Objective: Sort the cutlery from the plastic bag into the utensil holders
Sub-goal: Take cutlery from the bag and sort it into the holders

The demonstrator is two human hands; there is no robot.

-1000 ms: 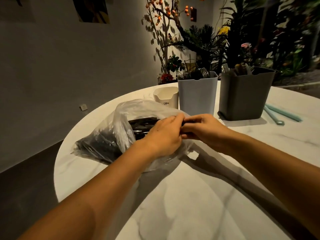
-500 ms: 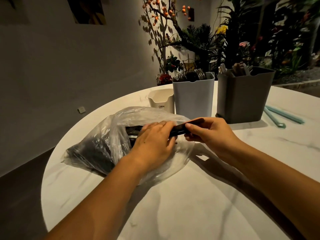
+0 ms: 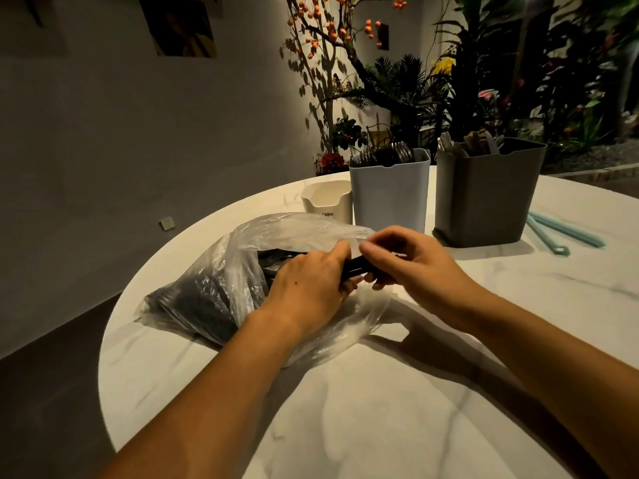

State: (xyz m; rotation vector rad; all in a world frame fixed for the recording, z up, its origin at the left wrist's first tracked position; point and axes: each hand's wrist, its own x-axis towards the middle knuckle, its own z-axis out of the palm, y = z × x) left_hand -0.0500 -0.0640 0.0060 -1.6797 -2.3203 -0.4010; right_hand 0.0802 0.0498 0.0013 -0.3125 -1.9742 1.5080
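Both hands are seen in the head view at the mouth of the clear plastic bag. Dark cutlery handles are gripped by the curled fingers of the left hand, which lies over the bag's opening. The same dark handles are pinched from the other end by the right hand, whose thumb and fingers are bent round them; how many pieces are held cannot be told.

The bag lies slumped on the white marbled bench, and more dark cutlery is seen through its plastic. Just beyond the bag, a small cream holder is set. Beyond the bag and beside the cream one, a light grey holder stands with fork heads showing above its rim. Further from the bag, past the light grey one, a dark grey holder stands with pale utensil ends rising from it. Pale blue sticks lie flat on the bench beyond that last holder, well apart from the bag.

Behind the holders, potted plants and a branch with orange berries are seen against the wall.
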